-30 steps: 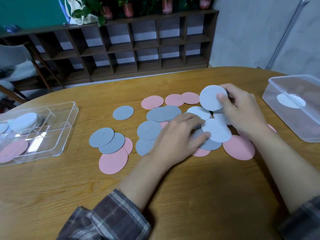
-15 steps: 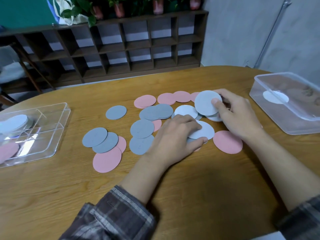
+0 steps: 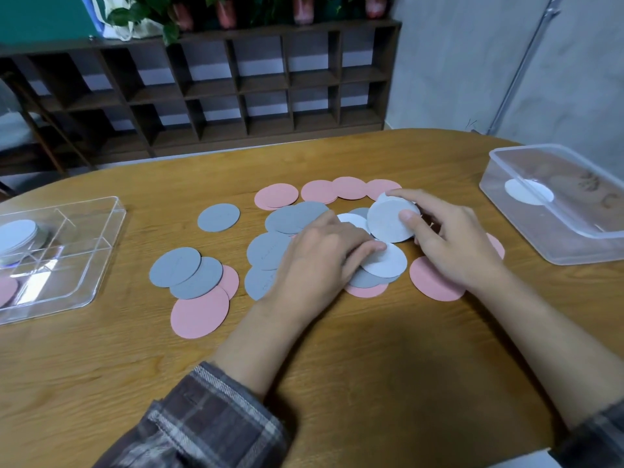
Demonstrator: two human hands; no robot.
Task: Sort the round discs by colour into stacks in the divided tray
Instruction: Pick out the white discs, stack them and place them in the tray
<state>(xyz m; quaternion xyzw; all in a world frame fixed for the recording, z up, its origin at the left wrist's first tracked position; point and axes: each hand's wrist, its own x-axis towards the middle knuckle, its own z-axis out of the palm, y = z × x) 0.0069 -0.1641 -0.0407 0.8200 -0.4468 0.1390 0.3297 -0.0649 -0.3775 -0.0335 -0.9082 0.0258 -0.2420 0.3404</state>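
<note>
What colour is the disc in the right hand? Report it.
The disc in the right hand is white; head view.

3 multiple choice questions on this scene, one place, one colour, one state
1. Where is the divided tray? A) at the left edge of the table B) at the right edge C) on the floor
2. What colour is the disc in the right hand? A) pink B) pale grey-white C) green
3. What is the left hand doing? A) reaching into the tray B) raised in the air C) resting on the pile of discs
Answers: 1 A, it sits far left; 2 B, the pinched disc is pale; 3 C, its fingers lie on them.
</note>
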